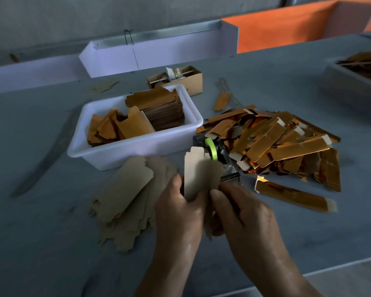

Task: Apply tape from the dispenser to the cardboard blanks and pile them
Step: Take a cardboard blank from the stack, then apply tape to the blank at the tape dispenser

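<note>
Both hands meet on one cardboard blank, held upright with its plain grey-brown back toward the camera. The left hand has its grip closed on the blank's lower left edge, thumb pressed against the face. The right hand pinches the blank's lower right side, thumb tip on the card; its fingers are curled behind and partly hidden, so they may also be touching a strip of tape, though that is too blurred to tell.

Just beyond the blank stands the tape dispenser, dark-bodied with a green roll of tape, its near end touching the blank's right edge.

To the left, on the grey tabletop, lies a loose fan of blanks, backs up. To the right spreads a heap of gold-faced folded pieces, with one single gold piece lying apart on the near side.

Farther left of the dispenser sits a white tub holding stacked blanks, and behind it a small cardboard box.
</note>
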Demonstrator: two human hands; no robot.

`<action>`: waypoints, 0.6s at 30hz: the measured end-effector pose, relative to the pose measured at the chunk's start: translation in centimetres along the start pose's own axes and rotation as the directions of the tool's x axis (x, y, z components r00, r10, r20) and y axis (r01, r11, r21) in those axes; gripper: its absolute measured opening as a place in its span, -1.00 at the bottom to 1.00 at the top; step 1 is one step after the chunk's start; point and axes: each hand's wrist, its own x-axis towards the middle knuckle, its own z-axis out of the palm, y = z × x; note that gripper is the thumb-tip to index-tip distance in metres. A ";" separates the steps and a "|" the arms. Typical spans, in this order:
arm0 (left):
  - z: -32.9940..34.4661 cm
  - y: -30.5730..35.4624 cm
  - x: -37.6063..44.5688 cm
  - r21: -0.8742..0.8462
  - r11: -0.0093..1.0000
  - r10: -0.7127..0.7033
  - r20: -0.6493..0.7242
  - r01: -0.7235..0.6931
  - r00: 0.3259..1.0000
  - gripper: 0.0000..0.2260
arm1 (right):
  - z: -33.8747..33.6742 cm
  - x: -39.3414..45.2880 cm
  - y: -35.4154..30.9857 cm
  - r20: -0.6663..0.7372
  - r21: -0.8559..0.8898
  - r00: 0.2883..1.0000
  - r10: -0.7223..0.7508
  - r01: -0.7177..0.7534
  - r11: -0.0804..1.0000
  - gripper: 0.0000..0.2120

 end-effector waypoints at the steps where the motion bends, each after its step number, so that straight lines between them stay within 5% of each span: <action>1: -0.1 0.0 0.0 -0.038 0.999 -0.022 0.026 0.023 0.999 -0.90 | 0.0 -0.1 -0.2 0.023 0.096 0.998 0.050 -0.052 0.994 -0.87; 6: -1.2 0.3 -0.2 -0.132 0.989 -0.032 0.274 0.071 0.961 -0.92 | -0.3 0.6 0.1 0.058 0.231 0.978 0.203 -0.211 0.950 -0.93; 9: -1.6 0.3 -0.3 -0.077 0.997 0.023 0.279 -0.002 0.960 -0.91 | -0.5 0.8 0.0 0.116 0.258 0.957 0.266 -0.288 0.922 -0.90; 14: -2.2 0.5 -0.7 0.001 0.998 -0.055 0.353 0.059 0.934 -0.86 | -1.3 1.1 0.7 0.071 0.094 0.955 0.288 -0.294 0.951 -0.80; 18: -2.4 0.8 -0.8 0.036 0.993 -0.119 0.448 0.115 0.886 -0.90 | -1.7 1.1 0.6 0.348 0.368 0.864 0.365 -0.483 0.795 -0.69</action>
